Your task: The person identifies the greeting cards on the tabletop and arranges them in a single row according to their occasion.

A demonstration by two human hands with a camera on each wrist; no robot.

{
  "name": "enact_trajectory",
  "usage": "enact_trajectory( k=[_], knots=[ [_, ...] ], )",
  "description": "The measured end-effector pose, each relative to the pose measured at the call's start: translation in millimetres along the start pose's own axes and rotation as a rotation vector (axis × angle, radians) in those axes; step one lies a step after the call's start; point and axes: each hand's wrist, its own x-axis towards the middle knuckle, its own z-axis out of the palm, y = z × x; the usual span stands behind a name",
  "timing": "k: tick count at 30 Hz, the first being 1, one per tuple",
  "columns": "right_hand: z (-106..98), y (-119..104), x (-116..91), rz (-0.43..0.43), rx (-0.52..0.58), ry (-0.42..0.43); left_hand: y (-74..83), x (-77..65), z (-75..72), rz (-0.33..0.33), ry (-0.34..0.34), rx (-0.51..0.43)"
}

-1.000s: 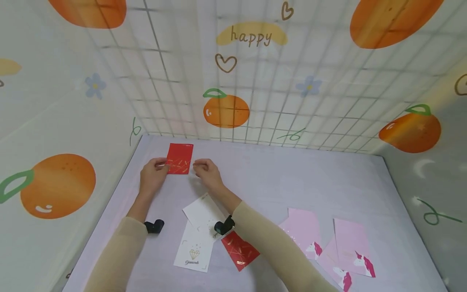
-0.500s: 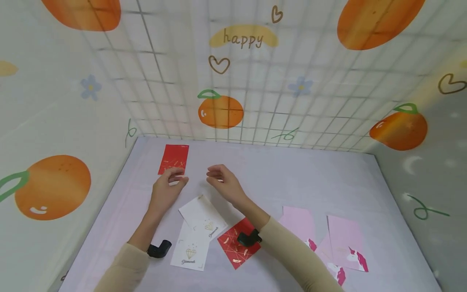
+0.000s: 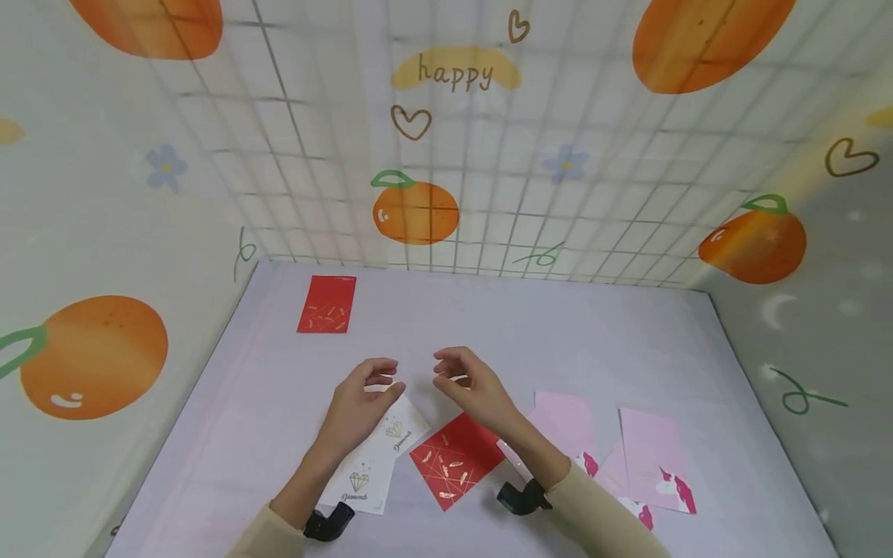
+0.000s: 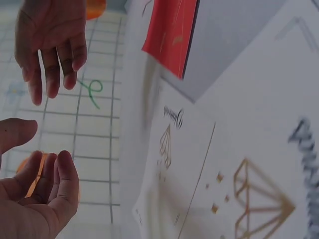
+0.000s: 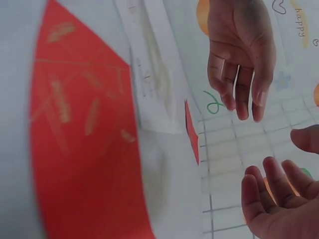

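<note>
My left hand [image 3: 358, 409] hovers over two overlapping white cards [image 3: 363, 473] with gold diamond drawings, fingers loosely bent and nothing between them. Facing it, my right hand [image 3: 481, 390] is held above the table just past a red card [image 3: 456, 461] with gold marks, also holding nothing. In the left wrist view the white card [image 4: 269, 124] fills the right side, below both hands. The right wrist view has the near red card [image 5: 84, 139] large at left. Another red card [image 3: 327, 304] lies flat at the table's far left.
Several pink cards with unicorns [image 3: 652, 457] lie overlapping at the right, partly behind my right forearm. A curtain [image 3: 474, 186] printed with oranges and a grid rises along the table's [image 3: 558, 325] back edge.
My left hand has let go of the far red card, leaving it flat at the back left. Both hands have drawn back toward me and to the right.
</note>
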Motion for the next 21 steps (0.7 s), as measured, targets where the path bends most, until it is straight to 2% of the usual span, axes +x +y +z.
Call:
enact_trajectory(
  k=[10,15,21],
  knots=[
    [-16.5,13.2,-32.5,-0.009,-0.051,-0.012,-1.4,-13.2,25.1,0.019,-0.058,-0.007],
    [-24.7,18.5,-44.0,-0.012,-0.055,-0.024,-1.2,-17.5,33.0,0.012,-0.093,-0.016],
    [-31.6,24.4,-56.7,-0.003,-0.097,0.005,-0.7,-17.3,40.9,0.04,-0.133,0.007]
  ],
)
